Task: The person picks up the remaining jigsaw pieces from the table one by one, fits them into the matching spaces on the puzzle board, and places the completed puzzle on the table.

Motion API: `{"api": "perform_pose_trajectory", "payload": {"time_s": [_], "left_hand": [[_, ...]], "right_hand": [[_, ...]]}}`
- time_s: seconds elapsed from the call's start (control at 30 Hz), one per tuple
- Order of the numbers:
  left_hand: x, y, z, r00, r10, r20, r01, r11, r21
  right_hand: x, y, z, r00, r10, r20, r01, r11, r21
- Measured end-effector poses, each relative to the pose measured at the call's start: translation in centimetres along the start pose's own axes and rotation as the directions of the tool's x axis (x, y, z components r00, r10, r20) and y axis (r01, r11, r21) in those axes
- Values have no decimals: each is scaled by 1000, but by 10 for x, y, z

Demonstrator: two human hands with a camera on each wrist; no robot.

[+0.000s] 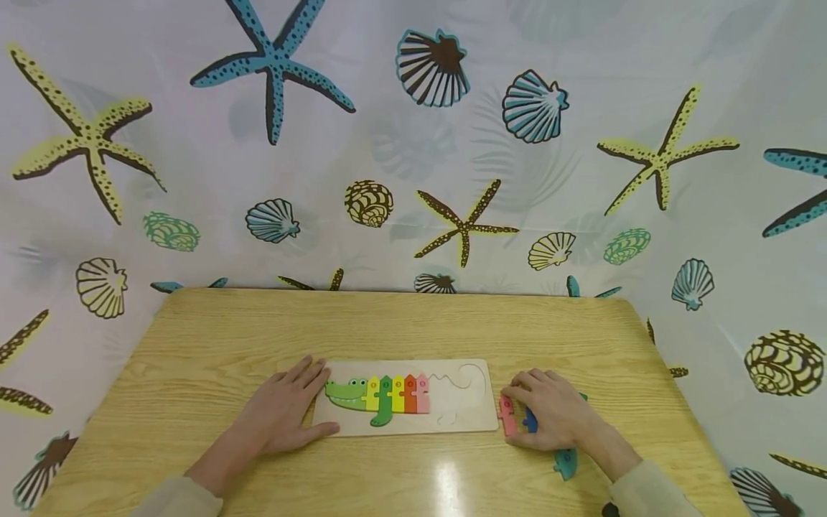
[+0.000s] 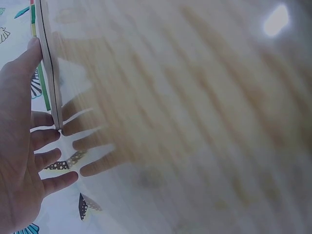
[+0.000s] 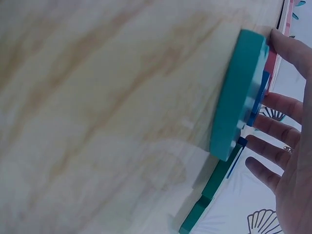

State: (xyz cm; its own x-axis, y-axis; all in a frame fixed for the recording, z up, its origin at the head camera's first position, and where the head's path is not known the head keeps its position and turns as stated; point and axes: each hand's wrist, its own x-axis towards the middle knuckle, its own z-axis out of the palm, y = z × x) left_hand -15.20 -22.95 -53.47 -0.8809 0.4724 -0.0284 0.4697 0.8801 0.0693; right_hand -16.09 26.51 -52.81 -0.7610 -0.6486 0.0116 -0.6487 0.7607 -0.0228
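A wooden crocodile puzzle board (image 1: pixel 461 409) lies on the table, its left part filled with a green head piece (image 1: pixel 347 393) and several coloured body pieces; outlines are drawn on its bare right part. My left hand (image 1: pixel 281 409) rests on the board's left end, fingers extended and thumb along the front corner. Just off the right end, my right hand (image 1: pixel 552 413) pinches a pink puzzle piece (image 1: pixel 507 415) between thumb and forefinger. Under and beside that hand are a blue piece (image 1: pixel 531 421), a teal piece (image 1: pixel 566 464) and a green piece (image 3: pixel 209 185), partly hidden.
The wooden table (image 1: pixel 388 323) runs back to a hanging cloth (image 1: pixel 362 143) printed with starfish and shells, which also closes off both sides. A small dark object (image 1: pixel 610 509) shows at the bottom edge, by the right sleeve.
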Motion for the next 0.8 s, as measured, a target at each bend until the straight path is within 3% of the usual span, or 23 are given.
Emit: {"api": "perform_pose_trajectory", "payload": {"time_s": [0.8], "left_hand": [[1, 0, 1, 1000, -1, 4, 1, 1000, -9]], "right_hand": [[1, -3, -1, 999, 4, -34, -5, 1000, -24]]}}
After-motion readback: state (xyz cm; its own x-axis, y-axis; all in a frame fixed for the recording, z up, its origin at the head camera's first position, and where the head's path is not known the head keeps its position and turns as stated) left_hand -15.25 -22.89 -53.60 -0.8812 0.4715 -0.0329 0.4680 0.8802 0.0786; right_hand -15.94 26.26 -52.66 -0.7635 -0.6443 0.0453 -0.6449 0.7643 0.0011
